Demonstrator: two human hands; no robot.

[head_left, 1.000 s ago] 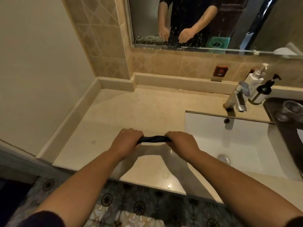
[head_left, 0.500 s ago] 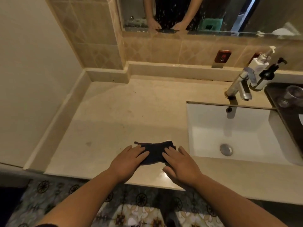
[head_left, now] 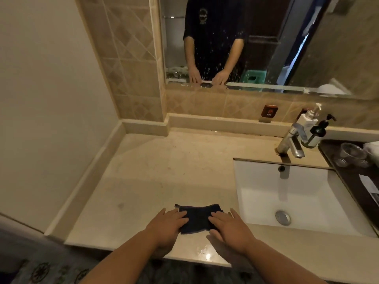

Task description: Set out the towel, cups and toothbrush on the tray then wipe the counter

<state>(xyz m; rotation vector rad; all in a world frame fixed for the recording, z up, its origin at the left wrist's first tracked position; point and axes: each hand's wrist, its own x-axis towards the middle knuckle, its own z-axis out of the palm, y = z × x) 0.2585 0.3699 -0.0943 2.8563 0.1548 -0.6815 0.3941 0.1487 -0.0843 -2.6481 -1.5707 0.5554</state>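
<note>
**Q:** where's the cloth rn?

**A:** Lower middle of frame, flat on the counter [head_left: 155,171]. My left hand [head_left: 168,224] and right hand [head_left: 229,224] lie spread, palms pressing the cloth [head_left: 196,217], nothing pinched.

counter [head_left: 164,171]: beige stone | on it: dark cloth [head_left: 198,219] near front edge | dark tray [head_left: 336,160] at right

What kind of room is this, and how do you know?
Most likely a bathroom, perhaps in a hotel: a white sink with a tap, a wall mirror, and soap bottles by the tap.
</note>
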